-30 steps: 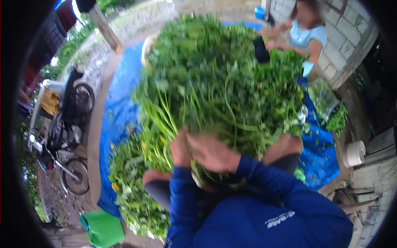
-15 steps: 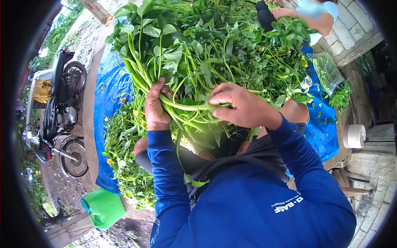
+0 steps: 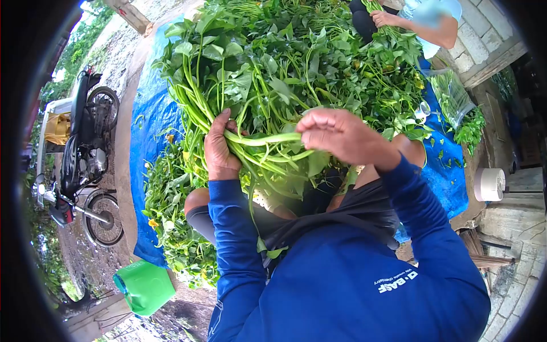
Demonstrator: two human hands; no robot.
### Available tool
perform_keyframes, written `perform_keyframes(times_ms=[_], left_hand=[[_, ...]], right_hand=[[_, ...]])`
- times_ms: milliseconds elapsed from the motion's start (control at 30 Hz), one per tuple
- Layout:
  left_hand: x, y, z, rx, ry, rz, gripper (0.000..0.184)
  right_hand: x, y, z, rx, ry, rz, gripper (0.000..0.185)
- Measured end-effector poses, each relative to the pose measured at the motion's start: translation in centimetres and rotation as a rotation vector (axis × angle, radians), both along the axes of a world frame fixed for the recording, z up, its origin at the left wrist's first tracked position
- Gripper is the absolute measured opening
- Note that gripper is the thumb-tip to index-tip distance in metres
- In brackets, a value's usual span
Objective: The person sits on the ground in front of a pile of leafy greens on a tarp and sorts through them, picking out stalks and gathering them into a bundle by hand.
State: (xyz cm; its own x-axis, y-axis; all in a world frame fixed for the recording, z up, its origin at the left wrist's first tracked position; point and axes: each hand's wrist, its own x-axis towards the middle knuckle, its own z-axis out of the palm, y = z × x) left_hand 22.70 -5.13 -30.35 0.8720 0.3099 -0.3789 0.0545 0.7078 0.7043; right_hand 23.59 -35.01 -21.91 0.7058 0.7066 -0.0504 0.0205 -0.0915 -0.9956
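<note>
A bunch of long green leafy stems (image 3: 196, 108) is gripped in my left hand (image 3: 221, 145), with the fingers wrapped round it. Its leaves fan upward and its cut-looking ends point right across my lap. My right hand (image 3: 347, 137) is at those ends, thumb and fingers closed together on the tip of a thick pale-green stem (image 3: 268, 138). Part of that pinch is hidden by the fingers. Just beyond both hands lies a large heap of the same leafy greens (image 3: 319, 68).
Blue tarp (image 3: 154, 108) lies under the heap. More greens (image 3: 182, 228) lie beside my left leg. Another person's hand (image 3: 384, 19) holds stems at upper right. A motorcycle (image 3: 85, 154), a green container (image 3: 147, 288), a white roll-like object (image 3: 489, 184) and a plastic bag (image 3: 450, 94) are around.
My right hand has shifted slightly right and up along the stem toward its end. My left hand still grips the bunch, moved a little right. The other person's hands have moved slightly.
</note>
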Motion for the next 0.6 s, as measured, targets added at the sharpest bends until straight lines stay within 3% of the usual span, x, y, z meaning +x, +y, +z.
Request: perform_keyframes(times_ms=[167,267,400,533,567,600], left_hand=[[0.3,-0.3,0.0,-0.008,-0.023,-0.001,0.019],[0.5,-0.5,0.4,0.005,-0.021,0.03,0.019],[0.6,0.5,0.2,0.012,-0.019,0.082,0.018],[0.7,2.1,0.0,0.002,0.007,0.128,0.02],[0.5,2.0,-0.1,0.046,0.017,0.149,0.02],[0.5,1.6,0.1,0.088,0.025,0.162,0.02]], right_hand=[[1.5,-0.6,4.1,-0.205,0.042,0.147,0.025],[-0.4,-0.2,3.2,-0.26,-0.27,0.18,0.022],[-3.9,0.1,-2.3,-0.384,-0.702,-0.173,0.016],[-5.8,-0.5,-3.1,-0.28,-0.45,-0.457,0.019],[-5.8,-0.6,-2.5,-0.207,-0.154,-0.463,0.02],[-6.1,0.0,-1.9,-0.158,-0.14,-0.446,0.021]])
